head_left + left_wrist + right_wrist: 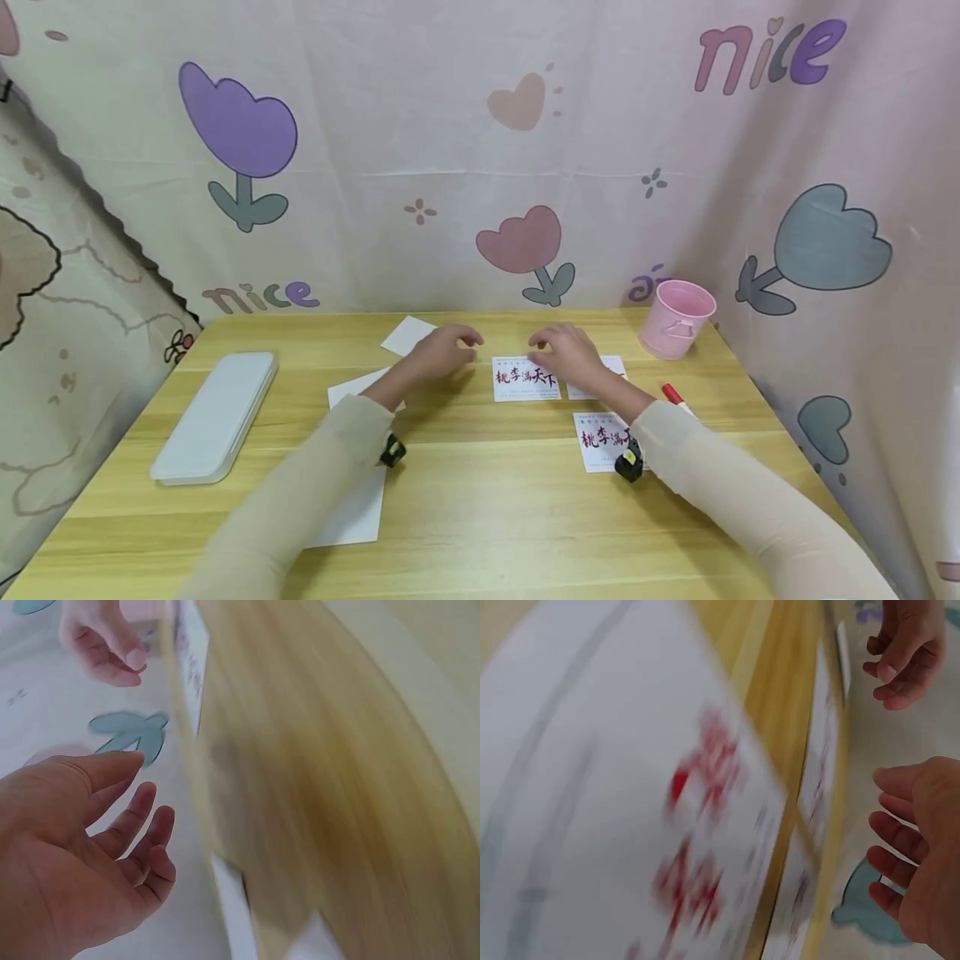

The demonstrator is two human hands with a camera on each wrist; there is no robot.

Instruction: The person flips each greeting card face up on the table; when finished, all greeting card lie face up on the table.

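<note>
My left hand (442, 350) hovers near the back middle of the table, beside a small blank white card (408, 335). Its fingers are loosely bent, with nothing between them; the left wrist view shows the palm of this left hand (75, 847) bare. Facing it, my right hand (566, 350) hangs above two white cards printed with red Chinese characters, a left one (522, 380) and a right one (615, 365) partly hidden by the arm. Nothing is held by that right hand (934, 840) in the right wrist view. Nearer lies a third printed card (600, 442), its right side covered by the wrist.
A white case (217, 417) lies at the left. White paper (356, 508) shows under my left forearm. At the back right stands a pink bucket (675, 321), with a red-capped marker (675, 396) in front of it. A patterned curtain (420, 125) hangs behind the table.
</note>
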